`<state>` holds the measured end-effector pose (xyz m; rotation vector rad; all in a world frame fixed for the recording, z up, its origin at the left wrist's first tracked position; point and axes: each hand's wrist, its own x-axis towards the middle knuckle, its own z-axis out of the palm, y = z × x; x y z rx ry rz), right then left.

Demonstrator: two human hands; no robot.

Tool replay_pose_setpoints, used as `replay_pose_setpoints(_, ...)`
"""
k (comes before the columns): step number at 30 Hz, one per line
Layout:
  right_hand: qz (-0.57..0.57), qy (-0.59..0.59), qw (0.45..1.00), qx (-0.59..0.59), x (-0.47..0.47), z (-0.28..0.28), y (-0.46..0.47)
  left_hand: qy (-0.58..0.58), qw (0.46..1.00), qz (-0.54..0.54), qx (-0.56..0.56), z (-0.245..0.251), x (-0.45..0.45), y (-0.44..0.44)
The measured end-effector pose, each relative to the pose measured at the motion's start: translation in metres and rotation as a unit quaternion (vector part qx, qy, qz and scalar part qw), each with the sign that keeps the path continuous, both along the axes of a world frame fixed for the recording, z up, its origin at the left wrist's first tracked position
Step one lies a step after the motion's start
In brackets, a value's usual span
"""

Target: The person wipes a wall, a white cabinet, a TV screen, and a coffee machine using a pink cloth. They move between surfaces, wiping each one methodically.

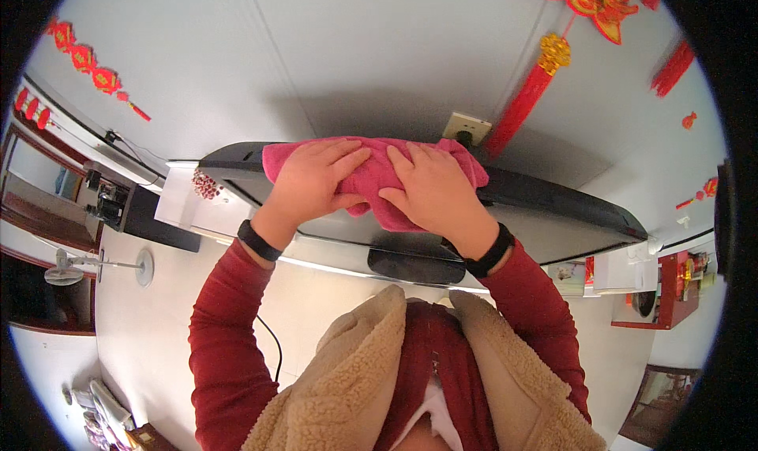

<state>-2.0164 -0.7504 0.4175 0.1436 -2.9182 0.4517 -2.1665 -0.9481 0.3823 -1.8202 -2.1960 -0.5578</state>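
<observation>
A pink cloth (379, 176) lies folded over the top edge of a black flat-screen television (551, 199). My left hand (314, 181) presses on the left part of the cloth, fingers over the top and thumb in front. On its right part rests my right hand (441, 193), with the fingers spread across the top and the thumb pointing inward. Both hands hold the cloth against the television's frame, which is hidden beneath it. Below the screen, the dark stand base (416, 266) shows.
Behind the television, a wall socket (468, 125) holds a black plug. A red tassel (524, 105) hangs beside it. Red beaded decoration (207, 184) stands on the white cabinet (177, 205) at left. A floor fan (144, 267) and black cabinet (159, 217) are farther left.
</observation>
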Motion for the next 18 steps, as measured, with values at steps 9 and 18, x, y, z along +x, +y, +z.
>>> replay_pose_setpoints(9, 0.047, 0.056, 0.997, 0.024, -0.089, -0.018, -0.096, 0.053, 0.995, 0.080, 0.024, 0.005, -0.059, -0.105)
replay_pose_setpoints(18, 0.003, 0.092, 0.993, 0.077, -0.151, -0.044, -0.165, -0.001, 0.988, 0.156, -0.016, 0.005, -0.098, -0.164)
